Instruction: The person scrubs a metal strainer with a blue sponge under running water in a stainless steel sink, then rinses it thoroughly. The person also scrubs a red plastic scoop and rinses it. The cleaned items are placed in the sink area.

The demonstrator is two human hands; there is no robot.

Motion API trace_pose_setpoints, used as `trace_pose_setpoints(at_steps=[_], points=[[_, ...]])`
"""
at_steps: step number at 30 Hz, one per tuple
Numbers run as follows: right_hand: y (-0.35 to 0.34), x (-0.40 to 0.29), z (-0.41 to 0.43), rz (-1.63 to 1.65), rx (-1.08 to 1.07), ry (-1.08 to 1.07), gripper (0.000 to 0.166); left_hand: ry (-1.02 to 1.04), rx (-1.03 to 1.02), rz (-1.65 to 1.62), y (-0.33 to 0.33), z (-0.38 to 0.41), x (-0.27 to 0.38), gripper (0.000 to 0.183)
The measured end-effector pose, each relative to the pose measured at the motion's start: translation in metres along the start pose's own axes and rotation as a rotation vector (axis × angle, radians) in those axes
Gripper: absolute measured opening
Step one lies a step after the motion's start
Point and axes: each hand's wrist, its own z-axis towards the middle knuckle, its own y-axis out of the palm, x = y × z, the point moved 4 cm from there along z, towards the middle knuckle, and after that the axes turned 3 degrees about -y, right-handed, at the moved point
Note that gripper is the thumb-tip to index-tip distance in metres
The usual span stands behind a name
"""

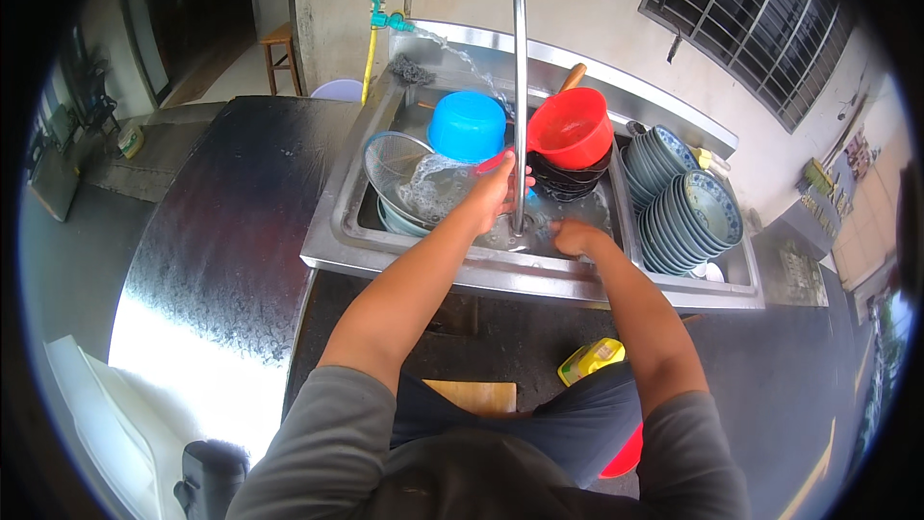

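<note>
My left hand grips a long shiny metal rod, which stands nearly upright over the sink. The rod's lower end reaches into the wash water, where its shape is hard to make out. Close to that end, my right hand has its fingertips low at the water; what they hold is unclear. A red plastic dipper rests on a stack of dark bowls, its handle reaching toward my left hand. Beside it sits a blue plastic bowl, bottom up. A wire-mesh strainer leans at the left with foamy water near it.
Water pours from the green tap into the steel sink. Several patterned bowls stand stacked in the right compartment. A steel scrubber lies on the back-left corner. A dark wet table adjoins the left; a yellow jug stands below.
</note>
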Motion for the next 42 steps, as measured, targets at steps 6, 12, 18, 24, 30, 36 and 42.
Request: trace_pose_setpoints(at_steps=[6,12,18,24,30,36,42], points=[[-0.046,-0.059,-0.05,1.209,0.155,-0.216,0.028,0.004,0.003,-0.025,0.005,-0.008,0.001,0.067],[-0.049,-0.102,-0.04,0.541,0.993,-0.668,0.038,-0.073,0.003,0.101,0.026,-0.015,0.002,0.055],[-0.073,-0.137,-0.027,0.274,1.245,-0.586,0.04,0.01,-0.173,0.11,0.023,-0.026,0.006,0.044],[-0.181,-0.148,-0.014,0.171,1.617,-0.564,0.03,0.049,-0.346,0.218,0.029,-0.019,-0.006,0.047],[-0.328,-0.168,-0.026,0.498,1.619,-0.466,0.035,0.041,-0.376,0.342,0.031,-0.018,-0.008,0.043],[-0.376,-0.158,-0.004,0.813,1.226,-0.167,0.036,0.083,-0.388,0.337,0.029,-0.019,-0.008,0.04],[-0.377,-0.152,-0.014,1.399,0.843,-0.233,0.018,0.053,-0.39,0.337,0.032,-0.024,-0.004,0.04]])
